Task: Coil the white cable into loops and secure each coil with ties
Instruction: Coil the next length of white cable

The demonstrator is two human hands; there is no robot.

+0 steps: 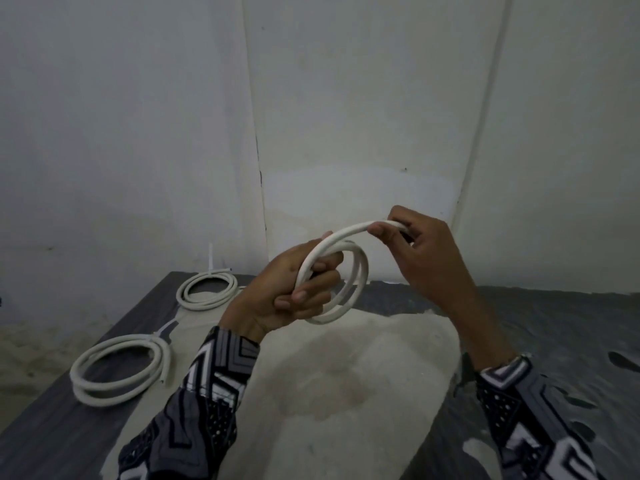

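Note:
A white cable (349, 299) is wound into a few loops held in the air above the table. My left hand (277, 296) grips the loops at their left side, fingers curled through the coil. My right hand (419, 247) pinches the cable's free run at the top right and arches it over the coil. Two other white coils lie on the table to the left: a near coil (121, 367) and a far coil (207, 291), each with a white tie (166, 329) sticking out of it.
The dark grey table (62, 427) has a large pale worn patch (346, 375) in the middle under my hands. A white wall (346, 116) stands close behind the table's far edge. Patterned sleeves cover both forearms.

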